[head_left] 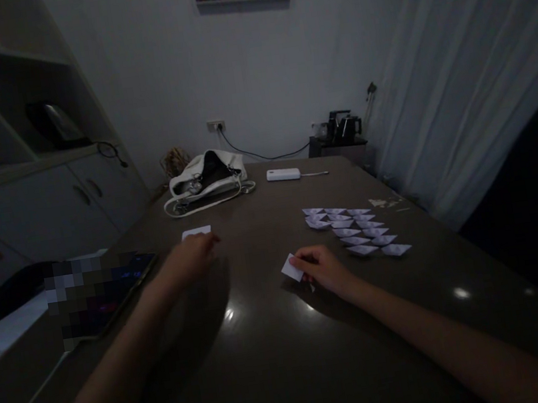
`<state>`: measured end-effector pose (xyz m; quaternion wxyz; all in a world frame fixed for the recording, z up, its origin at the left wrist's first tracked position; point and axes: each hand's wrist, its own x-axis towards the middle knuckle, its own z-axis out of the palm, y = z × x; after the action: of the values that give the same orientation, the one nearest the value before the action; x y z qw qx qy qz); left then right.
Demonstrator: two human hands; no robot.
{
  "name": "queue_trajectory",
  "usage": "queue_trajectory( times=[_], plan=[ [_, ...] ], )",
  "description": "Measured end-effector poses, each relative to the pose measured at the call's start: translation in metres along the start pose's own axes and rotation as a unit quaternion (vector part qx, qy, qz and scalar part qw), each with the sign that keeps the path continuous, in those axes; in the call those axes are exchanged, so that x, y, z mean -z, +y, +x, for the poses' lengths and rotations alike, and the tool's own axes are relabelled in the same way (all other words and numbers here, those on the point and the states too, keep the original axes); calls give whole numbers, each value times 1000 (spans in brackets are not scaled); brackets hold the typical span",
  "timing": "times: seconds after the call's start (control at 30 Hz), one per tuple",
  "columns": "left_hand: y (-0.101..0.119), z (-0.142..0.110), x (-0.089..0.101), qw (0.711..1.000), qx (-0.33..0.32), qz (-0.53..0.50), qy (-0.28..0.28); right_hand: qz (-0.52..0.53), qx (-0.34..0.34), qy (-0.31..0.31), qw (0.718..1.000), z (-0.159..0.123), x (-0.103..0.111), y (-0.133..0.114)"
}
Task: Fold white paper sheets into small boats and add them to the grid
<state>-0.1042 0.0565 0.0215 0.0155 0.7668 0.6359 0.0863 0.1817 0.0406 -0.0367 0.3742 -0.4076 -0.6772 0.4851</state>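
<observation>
In the head view my right hand (pixel 320 265) pinches a small folded piece of white paper (pixel 292 268) between thumb and fingers, just above the table. A tiny white tip shows below those fingers. My left hand (pixel 197 251) is farther out on the left, beside a white stack of paper (pixel 196 231) and partly covering its near edge. Its fingers look stretched out to the right, with nothing visible in them; whether they touch the paper I cannot tell. Right of my right hand, several folded paper boats (pixel 351 232) stand in slanting rows.
A white bag (pixel 209 178) lies at the table's far left, and a white power bank (pixel 284 174) with a short cable at the far middle. A tablet (pixel 120 291) lies by my left forearm. Paper scraps (pixel 384 202) lie beyond the boats. The dark table (pixel 273 362) reflects lights.
</observation>
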Motion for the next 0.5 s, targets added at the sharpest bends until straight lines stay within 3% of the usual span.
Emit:
queue_trajectory(
  times=[0.13, 0.23, 0.33, 0.5],
  plan=[
    [-70, -13, 19, 988, 139, 66, 8, 3, 0, -1, 1000, 0, -3, 0],
    [-108, -27, 24, 969, 228, 98, 11, 8, 7, 11, 1000, 0, -5, 0],
    [-129, -33, 18, 966, 237, 103, -4, 8, 2, 12, 1000, 0, -6, -1],
    [-140, -30, 5, 979, 173, 103, -29, 14, 5, 16, 1000, 0, -5, 1]
  ],
)
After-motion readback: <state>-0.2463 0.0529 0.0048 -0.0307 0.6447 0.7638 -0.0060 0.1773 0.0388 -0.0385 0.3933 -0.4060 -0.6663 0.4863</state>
